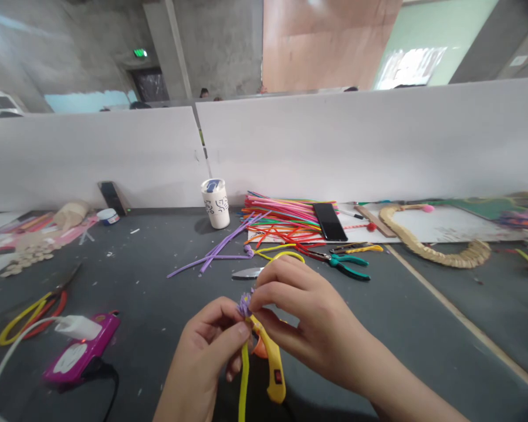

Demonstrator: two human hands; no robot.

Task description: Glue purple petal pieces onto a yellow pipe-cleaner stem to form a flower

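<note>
Left grip (213, 337) pinching yellow stem (243, 381), right grip (305, 308) pinching purple flower (244, 305).
One slip onto that glue gun (274, 363) could burn, if hot.

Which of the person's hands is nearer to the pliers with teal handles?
Right. The right hand is on the near side of the pliers, somewhat to their left. The left hand is farther left, with a wider gap to them.

Glue gun (273, 363) apparently beneath right hand (308, 308), pipe-cleaner bundle (281, 212) behind, cup (216, 206) to its left
</note>
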